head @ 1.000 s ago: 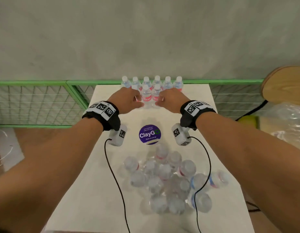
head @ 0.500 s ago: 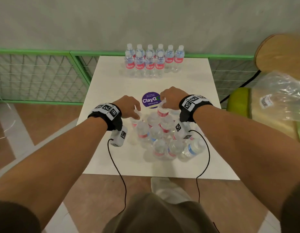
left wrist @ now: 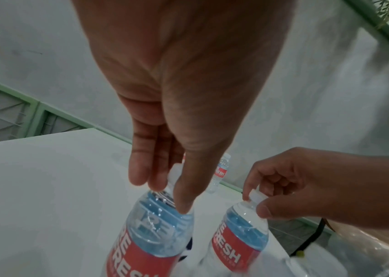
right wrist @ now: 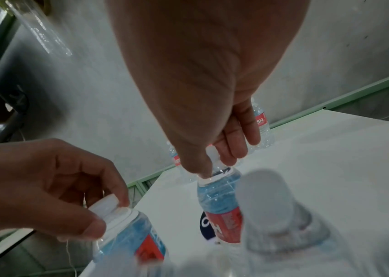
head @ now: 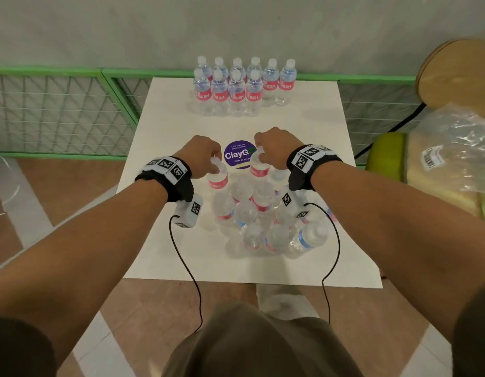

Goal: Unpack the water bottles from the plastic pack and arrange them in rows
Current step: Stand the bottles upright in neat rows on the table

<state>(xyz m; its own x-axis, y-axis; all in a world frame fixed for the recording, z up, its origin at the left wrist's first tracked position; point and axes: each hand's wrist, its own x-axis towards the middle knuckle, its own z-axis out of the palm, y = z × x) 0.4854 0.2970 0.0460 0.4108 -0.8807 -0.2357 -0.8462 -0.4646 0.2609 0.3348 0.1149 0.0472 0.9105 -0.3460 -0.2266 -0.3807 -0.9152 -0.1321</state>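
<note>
Several clear water bottles with red labels stand in a loose cluster [head: 263, 213] on the near half of the white table [head: 312, 126]. My left hand [head: 202, 159] pinches the white cap and neck of one upright bottle [head: 218, 180] at the cluster's far left; the left wrist view shows that bottle [left wrist: 155, 234] under my fingers [left wrist: 183, 191]. My right hand [head: 274, 148] pinches the cap of another bottle [head: 259, 170] at the cluster's far edge, its label [right wrist: 224, 223] in the right wrist view. Two rows of bottles [head: 244, 85] stand at the table's far edge.
A round purple sticker [head: 237, 156] lies on the table between my hands. Crumpled clear plastic wrap [head: 453, 148] lies on a yellow-green seat at the right, beside a wooden stool [head: 459, 74]. A green wire fence [head: 59, 110] runs behind the table.
Both hands came back from the far rows to the near cluster and each took hold of a bottle's cap. The camera view pulled back and tilted down.
</note>
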